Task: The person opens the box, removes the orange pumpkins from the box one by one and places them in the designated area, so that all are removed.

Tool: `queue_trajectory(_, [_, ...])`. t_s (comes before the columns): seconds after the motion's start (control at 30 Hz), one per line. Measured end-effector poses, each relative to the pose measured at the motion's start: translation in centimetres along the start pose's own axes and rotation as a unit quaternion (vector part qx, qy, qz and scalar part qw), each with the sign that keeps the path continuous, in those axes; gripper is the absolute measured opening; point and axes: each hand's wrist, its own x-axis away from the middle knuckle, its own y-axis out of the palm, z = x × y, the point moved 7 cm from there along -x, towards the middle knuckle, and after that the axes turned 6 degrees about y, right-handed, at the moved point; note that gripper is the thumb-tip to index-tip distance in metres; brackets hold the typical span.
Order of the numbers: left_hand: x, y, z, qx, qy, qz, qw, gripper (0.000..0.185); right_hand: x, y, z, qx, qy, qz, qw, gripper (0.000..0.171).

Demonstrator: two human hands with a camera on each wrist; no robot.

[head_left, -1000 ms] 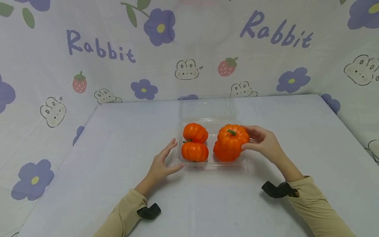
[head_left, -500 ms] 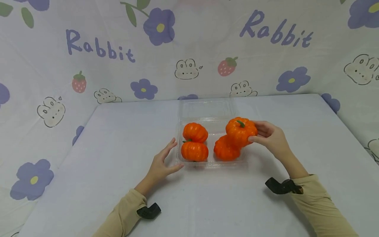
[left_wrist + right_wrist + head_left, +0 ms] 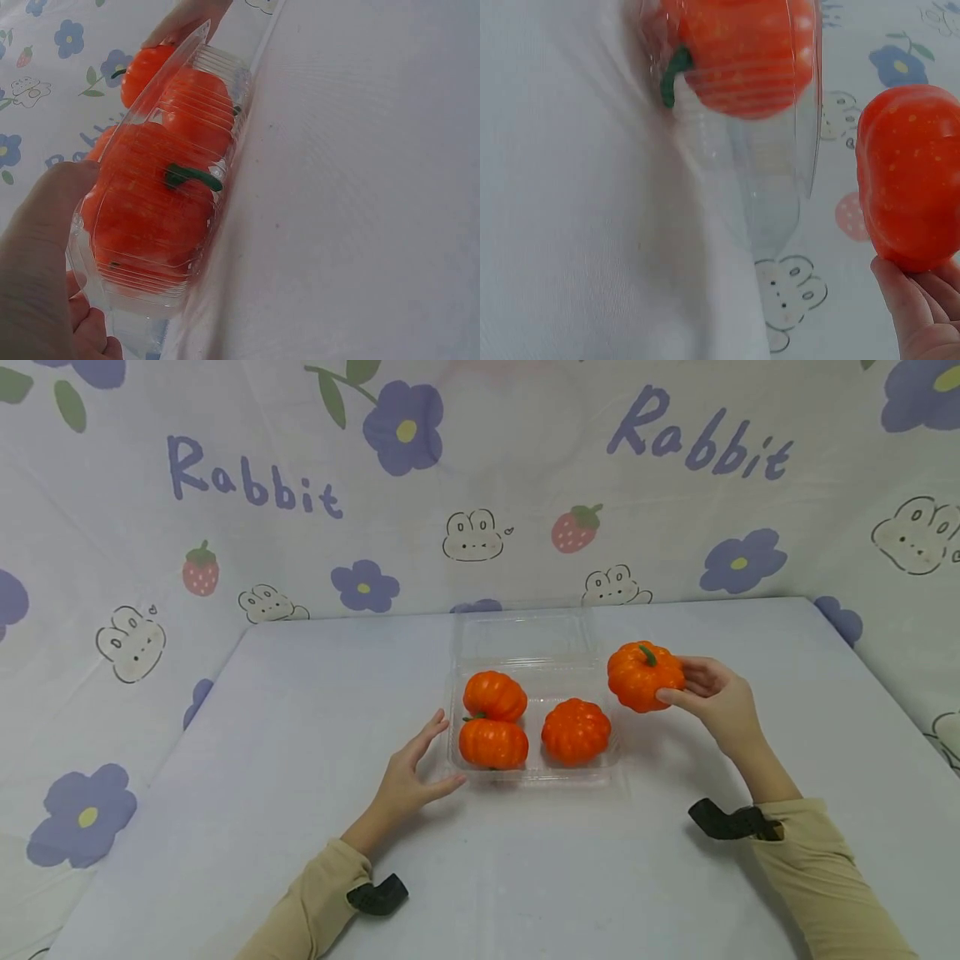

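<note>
My right hand [image 3: 720, 702] pinches a small orange pumpkin [image 3: 643, 678] with a green stem, held just right of a clear plastic clamshell box [image 3: 534, 770]. The right wrist view shows this pumpkin [image 3: 909, 176] gripped at its lower end by thumb and fingers. Inside the box, two pumpkins [image 3: 493, 744] lie on their sides at the left, touching. Another pumpkin [image 3: 576, 732] sits at the front right, its stem hidden. My left hand [image 3: 408, 777] rests at the box's left side with fingers spread. In the left wrist view its thumb touches the box's rim [image 3: 78, 217].
The box's transparent lid [image 3: 525, 637] is folded back behind it. A white cloth covers the table [image 3: 315, 693]. Behind stands a patterned curtain [image 3: 525, 460] with flowers, rabbits and strawberries. Each wrist bears a black device [image 3: 377, 895].
My right hand has lifted a pumpkin out of the box's right half and carried it up and to the right. The pumpkin beneath it now shows fully. My left hand stays put.
</note>
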Motion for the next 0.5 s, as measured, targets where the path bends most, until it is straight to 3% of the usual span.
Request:
queue_trajectory(0.23, [0.5,0.2,-1.8,-0.001,0.006,-0.003,1.0000,0.068,-0.1,-1.4,0.3,0.010,0.017,0.024,1.000,0.048])
queue_trajectory(0.5, [0.6,0.2,-2.0,-0.003,0.002,-0.001,1.0000,0.067,0.1,-2.0,1.2,0.035,0.055,0.036,0.997,0.049])
